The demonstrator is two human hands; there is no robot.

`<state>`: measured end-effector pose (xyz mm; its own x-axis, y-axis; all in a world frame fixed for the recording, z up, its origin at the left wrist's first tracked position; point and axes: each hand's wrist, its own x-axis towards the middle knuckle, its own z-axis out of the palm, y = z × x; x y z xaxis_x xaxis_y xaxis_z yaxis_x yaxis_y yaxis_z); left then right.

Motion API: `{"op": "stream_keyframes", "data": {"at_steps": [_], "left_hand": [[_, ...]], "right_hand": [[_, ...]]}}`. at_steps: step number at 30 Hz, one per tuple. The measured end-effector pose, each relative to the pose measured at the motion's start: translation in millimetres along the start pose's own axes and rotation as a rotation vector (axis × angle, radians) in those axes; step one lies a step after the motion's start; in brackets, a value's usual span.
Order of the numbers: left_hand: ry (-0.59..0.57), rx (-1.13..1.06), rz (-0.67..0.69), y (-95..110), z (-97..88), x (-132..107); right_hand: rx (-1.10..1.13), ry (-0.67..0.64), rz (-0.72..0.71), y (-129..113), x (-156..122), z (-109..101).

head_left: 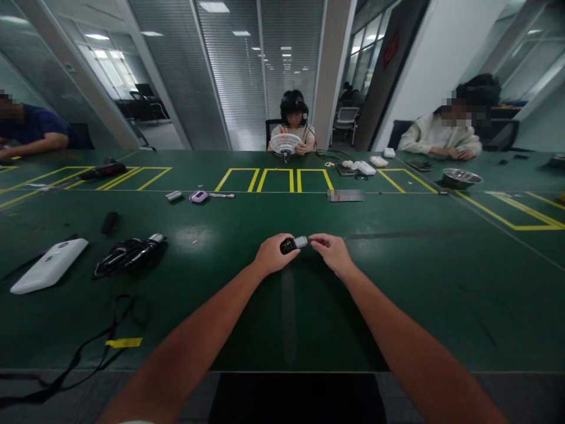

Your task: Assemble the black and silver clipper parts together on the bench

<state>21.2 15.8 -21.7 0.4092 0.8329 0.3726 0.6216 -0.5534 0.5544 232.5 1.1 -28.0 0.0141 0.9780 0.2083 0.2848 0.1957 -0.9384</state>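
My left hand [272,253] is closed round the black end of a small black and silver gadget [293,244], held just above the green table [397,282]. My right hand [330,249] pinches the silver end of that same gadget with its fingertips. Both forearms reach forward from the bottom of the view. I cannot make out what the gadget is.
On the left lie a white oblong device [48,265], a coiled black cable with a silver plug [128,252], a small black object [109,222] and a black strap with a yellow tag [123,342]. Yellow tape boxes mark the table. A steel bowl [461,177] stands far right. Three people sit around.
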Motion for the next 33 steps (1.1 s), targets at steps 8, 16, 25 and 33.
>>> {"op": "stream_keyframes", "data": {"at_steps": [8, 16, 25, 33], "left_hand": [[-0.008, 0.005, 0.035, 2.4, -1.1, -0.6], [-0.014, -0.018, 0.018, 0.1, -2.7, -1.2], [-0.037, -0.011, 0.003, 2.4, -4.6, -1.2], [-0.031, -0.019, 0.003, 2.4, -5.0, -1.0]], "right_hand": [[-0.036, 0.020, -0.021, -0.1, 0.3, -1.4], [-0.036, 0.021, -0.029, -0.9, -0.6, 1.9], [-0.141, 0.001, -0.109, -4.3, -2.6, 2.4], [-0.135, -0.021, -0.110, -5.2, -2.5, 2.5]]}}
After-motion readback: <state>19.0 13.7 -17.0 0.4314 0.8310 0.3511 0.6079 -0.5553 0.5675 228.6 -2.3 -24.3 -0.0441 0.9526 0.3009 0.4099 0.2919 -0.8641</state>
